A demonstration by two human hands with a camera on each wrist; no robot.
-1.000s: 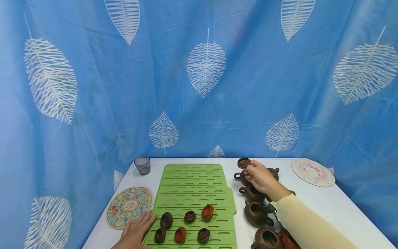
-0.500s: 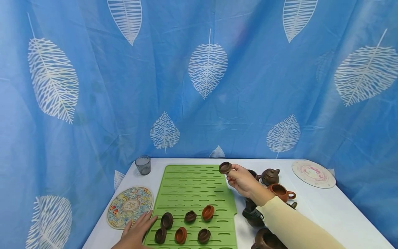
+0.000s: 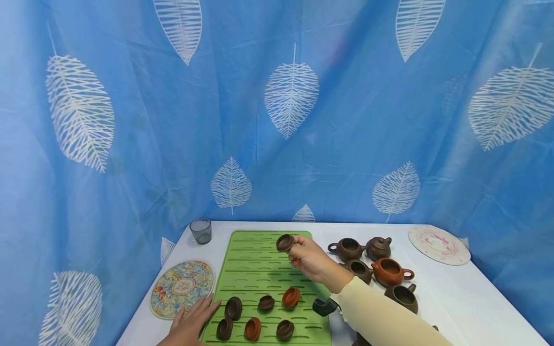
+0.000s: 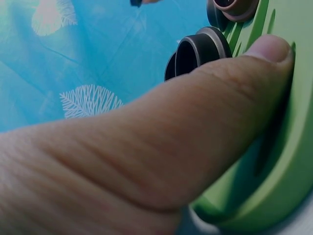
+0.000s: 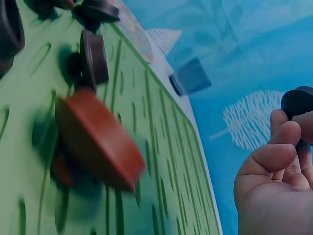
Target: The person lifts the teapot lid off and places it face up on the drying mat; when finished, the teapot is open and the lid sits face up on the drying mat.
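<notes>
My right hand (image 3: 309,259) pinches a dark brown teapot lid (image 3: 285,243), turned with its hollow underside showing, over the far part of the green draining mat (image 3: 251,262). In the right wrist view the pinched lid (image 5: 297,100) is partly cut off at the frame edge. My left hand (image 3: 192,319) rests at the mat's left edge with fingers extended, and its thumb (image 4: 234,83) lies on the mat's rim. Several lids lie hollow side showing on the near half, among them an orange-red lid (image 3: 291,298), another reddish lid (image 3: 253,328) and a dark lid (image 3: 233,308) near my left fingers.
To the right of the mat stand several lidless teapots, including a reddish teapot (image 3: 389,271) and a brown teapot (image 3: 347,249); one teapot (image 3: 378,248) wears its lid. A patterned round mat (image 3: 182,289), a grey glass (image 3: 201,230) and a pale round mat (image 3: 439,245) lie around.
My right hand has carried the dark lid leftward from above the teapots to over the green mat. More teapots show behind my arm. My left hand has stayed in place.
</notes>
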